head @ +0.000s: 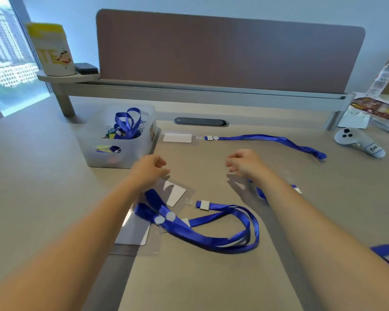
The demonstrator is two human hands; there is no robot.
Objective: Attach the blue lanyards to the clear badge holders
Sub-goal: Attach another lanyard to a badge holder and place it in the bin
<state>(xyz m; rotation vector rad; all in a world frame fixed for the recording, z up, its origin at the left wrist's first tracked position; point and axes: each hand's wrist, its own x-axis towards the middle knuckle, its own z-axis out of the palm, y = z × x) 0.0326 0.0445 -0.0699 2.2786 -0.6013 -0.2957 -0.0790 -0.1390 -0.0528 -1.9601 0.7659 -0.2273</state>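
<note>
Above the beige desk, left hand and right hand hover loosely curled, holding nothing. Just below the left hand lie clear plastic badge holders tangled with blue ribbon lanyards.

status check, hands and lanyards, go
Left hand and right hand loosely curled, empty, above desk. Blue lanyards piled over clear badge holders below. One set finished at back. Nothing in the way.

Left hand and right hand empty, fingers curled, above desk, blue lanyards, badge holders
</note>
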